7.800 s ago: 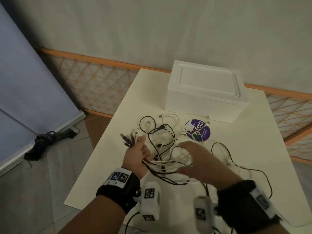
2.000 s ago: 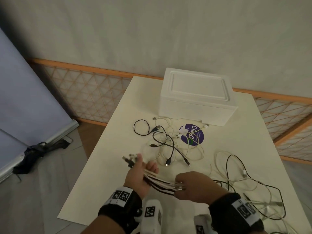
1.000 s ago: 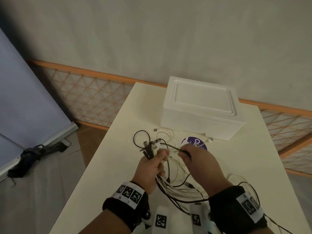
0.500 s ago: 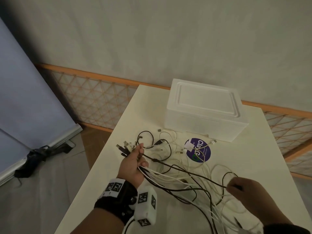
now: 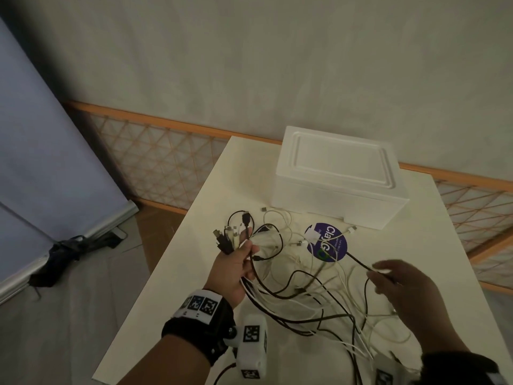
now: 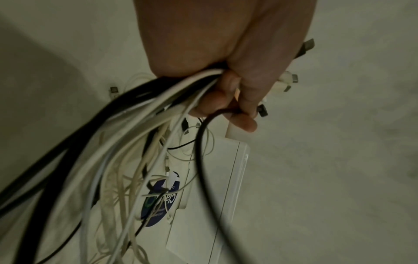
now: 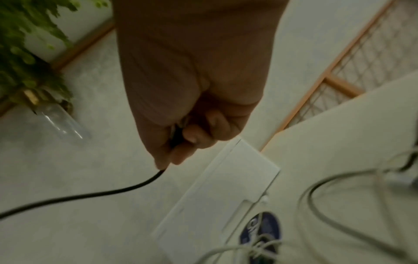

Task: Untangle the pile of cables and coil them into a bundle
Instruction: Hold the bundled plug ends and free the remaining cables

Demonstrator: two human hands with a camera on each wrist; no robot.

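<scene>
Left hand: the left hand (image 5: 236, 269) is closed round a bunch of cables (image 5: 288, 298), thin round cords in black and white, with the plugs (image 5: 227, 238) fanning out above the fist.
Plugs: flat metal-tipped ends, some black, some white; the left wrist view shows 3 of them (image 6: 287, 80) poking past the fingers (image 6: 239, 100).
Right hand: the right hand (image 5: 402, 284) pinches 1 black cable (image 5: 358, 262) between thumb and curled fingers (image 7: 199, 135); the cord runs taut from the pinch.
Cables: held above the worktop (image 5: 433, 245), trailing down from the left hand in loose loops that spread across it toward the right hand; more white loops lie flat near the box.
Box: a white box (image 5: 338, 176), matte and foam-like, rectangular with rounded corners and a recessed lid panel, at the far end of the worktop.
Sticker: a round purple sticker (image 5: 329, 244) with white lettering reading "Clay"; the rest is too small to read.
Worktop: smooth, pale cream, rectangular.
</scene>
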